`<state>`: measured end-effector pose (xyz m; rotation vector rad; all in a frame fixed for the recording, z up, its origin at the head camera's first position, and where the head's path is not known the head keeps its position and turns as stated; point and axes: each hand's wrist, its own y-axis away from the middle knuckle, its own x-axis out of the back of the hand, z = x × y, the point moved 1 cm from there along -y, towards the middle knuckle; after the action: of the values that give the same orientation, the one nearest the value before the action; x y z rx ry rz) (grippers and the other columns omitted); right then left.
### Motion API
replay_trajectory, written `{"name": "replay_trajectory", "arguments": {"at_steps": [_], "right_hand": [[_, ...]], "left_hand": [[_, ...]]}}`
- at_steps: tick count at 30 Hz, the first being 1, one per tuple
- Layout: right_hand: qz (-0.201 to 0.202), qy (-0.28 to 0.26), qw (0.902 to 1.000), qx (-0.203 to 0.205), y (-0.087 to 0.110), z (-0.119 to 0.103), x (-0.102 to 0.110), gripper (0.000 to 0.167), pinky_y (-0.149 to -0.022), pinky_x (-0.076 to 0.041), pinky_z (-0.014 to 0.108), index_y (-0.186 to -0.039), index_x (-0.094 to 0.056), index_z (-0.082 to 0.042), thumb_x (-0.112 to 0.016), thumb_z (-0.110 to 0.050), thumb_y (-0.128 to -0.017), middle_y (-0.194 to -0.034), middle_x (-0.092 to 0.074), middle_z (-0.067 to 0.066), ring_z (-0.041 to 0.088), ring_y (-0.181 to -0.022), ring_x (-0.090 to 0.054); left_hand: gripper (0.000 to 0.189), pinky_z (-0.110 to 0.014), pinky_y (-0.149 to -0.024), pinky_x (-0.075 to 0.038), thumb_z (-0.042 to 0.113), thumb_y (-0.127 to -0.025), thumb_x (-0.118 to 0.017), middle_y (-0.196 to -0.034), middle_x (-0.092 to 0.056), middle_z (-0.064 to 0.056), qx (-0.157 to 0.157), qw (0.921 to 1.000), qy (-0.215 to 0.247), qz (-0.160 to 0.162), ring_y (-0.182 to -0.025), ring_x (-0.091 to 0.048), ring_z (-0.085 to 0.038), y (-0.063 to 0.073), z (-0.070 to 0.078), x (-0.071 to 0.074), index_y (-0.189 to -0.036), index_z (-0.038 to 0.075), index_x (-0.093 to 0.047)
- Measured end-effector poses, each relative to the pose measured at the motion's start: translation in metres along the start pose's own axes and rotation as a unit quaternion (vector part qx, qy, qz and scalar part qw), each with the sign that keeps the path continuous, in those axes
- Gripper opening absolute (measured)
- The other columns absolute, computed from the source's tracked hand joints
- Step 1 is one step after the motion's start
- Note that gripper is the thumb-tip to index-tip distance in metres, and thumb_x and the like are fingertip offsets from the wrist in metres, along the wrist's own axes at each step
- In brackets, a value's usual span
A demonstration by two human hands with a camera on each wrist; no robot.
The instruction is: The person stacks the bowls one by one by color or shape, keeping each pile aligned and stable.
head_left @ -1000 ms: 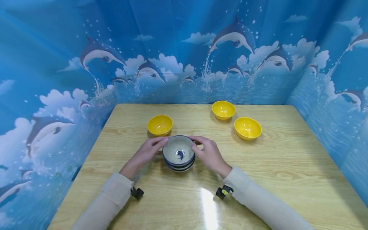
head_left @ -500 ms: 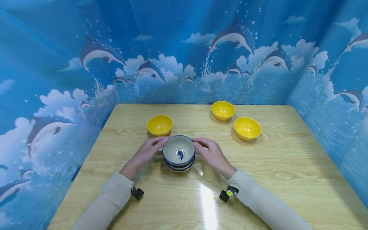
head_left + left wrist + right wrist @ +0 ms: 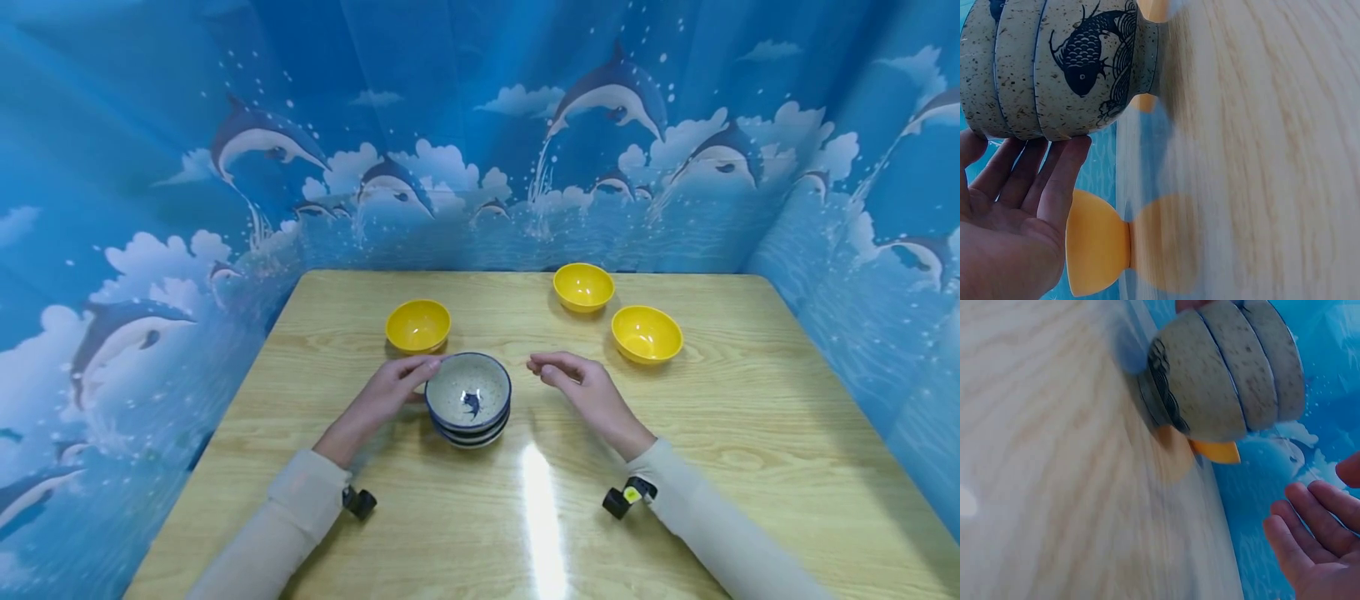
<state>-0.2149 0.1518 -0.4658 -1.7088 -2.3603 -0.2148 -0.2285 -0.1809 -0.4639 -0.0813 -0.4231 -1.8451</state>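
Observation:
In the head view a stack of three speckled grey ceramic bowls (image 3: 467,396) with dark blue rims stands near the middle of the wooden table. A dark fish is painted on the lowest bowl's outside, plain in the left wrist view. My left hand (image 3: 386,396) holds the stack at its left side, thumb at the top rim and fingertips (image 3: 1075,147) against the outer wall. To the right of the stack, my right hand (image 3: 585,387) hovers apart from it, fingers loosely bent and holding nothing; the right wrist view shows its palm (image 3: 1329,569) facing up.
One yellow bowl (image 3: 417,327) sits just behind the left hand. Two more stand at the back right: a farther yellow bowl (image 3: 583,287) and a nearer yellow bowl (image 3: 647,335). A blue dolphin-print curtain (image 3: 480,133) closes off the table's back and sides.
My right hand has let go of the bowl stack and drawn away to the right. The left hand stays at the stack, which has hardly moved.

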Motion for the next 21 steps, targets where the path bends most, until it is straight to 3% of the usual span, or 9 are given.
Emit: {"name": "replay_trajectory", "arguments": {"at_steps": [5, 8, 13, 17, 21], "right_hand": [[0.024, -0.007, 0.9997, 0.000, 0.000, -0.002, 0.026, 0.046, -0.116, -0.056, 0.045, -0.148, -0.063, 0.001, -0.056, -0.032, -0.116, -0.145, -0.070, 0.018, 0.043, -0.137, -0.065], [0.042, 0.004, 0.9991, -0.004, 0.000, -0.003, 0.042, 0.047, -0.115, -0.056, 0.045, -0.147, -0.063, 0.002, -0.055, -0.032, -0.116, -0.145, -0.070, 0.020, 0.032, -0.131, -0.071], [0.068, 0.020, 0.9975, 0.003, 0.002, -0.007, 0.067, 0.046, -0.108, -0.060, 0.028, -0.145, -0.064, 0.002, -0.056, -0.032, -0.116, -0.144, -0.070, 0.023, 0.003, -0.116, -0.074], [0.092, 0.041, 0.9949, -0.003, 0.002, -0.011, 0.084, 0.050, -0.103, -0.058, 0.016, -0.146, -0.064, 0.001, -0.056, -0.037, -0.115, -0.145, -0.069, 0.022, 0.001, -0.116, -0.073], [0.121, 0.062, 0.9905, -0.017, 0.000, -0.013, 0.101, 0.054, -0.103, -0.058, 0.017, -0.147, -0.064, -0.001, -0.056, -0.044, -0.114, -0.145, -0.069, 0.020, 0.005, -0.118, -0.073]], "left_hand": [[0.050, -0.049, -0.109, -0.061, 0.046, -0.114, -0.055, -0.162, -0.059, -0.006, -0.004, 1.0000, 0.003, -0.001, -0.147, -0.057, -0.032, 0.001, 0.000, 0.000, -0.154, 0.016, -0.063], [0.050, -0.048, -0.109, -0.061, 0.046, -0.115, -0.055, -0.162, -0.059, -0.006, -0.005, 1.0000, 0.004, 0.000, -0.147, -0.057, -0.032, 0.000, 0.000, -0.001, -0.154, 0.015, -0.063], [0.050, -0.049, -0.110, -0.061, 0.046, -0.114, -0.055, -0.162, -0.059, -0.006, -0.003, 1.0000, 0.003, 0.001, -0.145, -0.058, -0.031, 0.000, 0.000, 0.000, -0.153, 0.015, -0.063], [0.051, -0.049, -0.110, -0.060, 0.047, -0.114, -0.055, -0.162, -0.060, -0.006, -0.002, 1.0000, 0.002, 0.000, -0.145, -0.058, -0.031, -0.001, 0.000, 0.000, -0.153, 0.016, -0.063], [0.051, -0.049, -0.110, -0.060, 0.048, -0.114, -0.055, -0.162, -0.060, -0.006, -0.002, 1.0000, 0.003, -0.001, -0.145, -0.058, -0.031, -0.001, -0.001, 0.000, -0.153, 0.016, -0.064]]}}
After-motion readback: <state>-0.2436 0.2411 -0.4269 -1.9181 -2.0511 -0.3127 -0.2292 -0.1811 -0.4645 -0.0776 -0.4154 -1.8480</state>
